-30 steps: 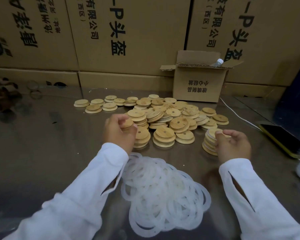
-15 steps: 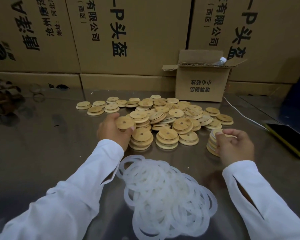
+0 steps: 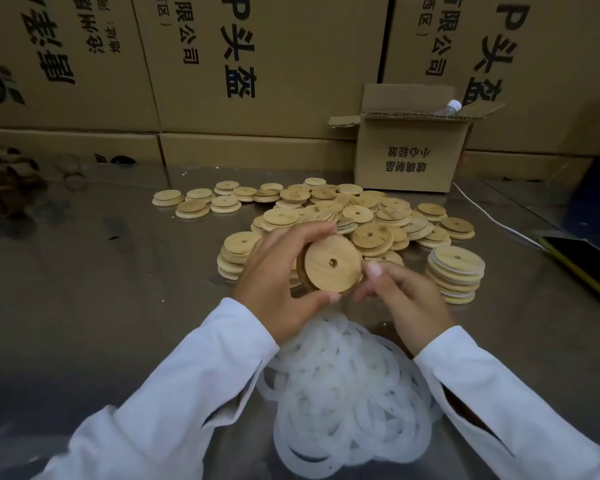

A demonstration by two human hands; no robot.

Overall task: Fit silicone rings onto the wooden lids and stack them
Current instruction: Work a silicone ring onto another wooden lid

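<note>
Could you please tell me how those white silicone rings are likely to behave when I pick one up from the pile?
The silicone rings look thin and translucent, so they are probably light and floppy. They lie tangled and overlapped, so lifting one may drag its neighbours.

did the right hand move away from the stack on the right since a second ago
Yes. The right hand has left the ringed stack and moved leftward, to the wooden lid that the left hand holds.
</note>
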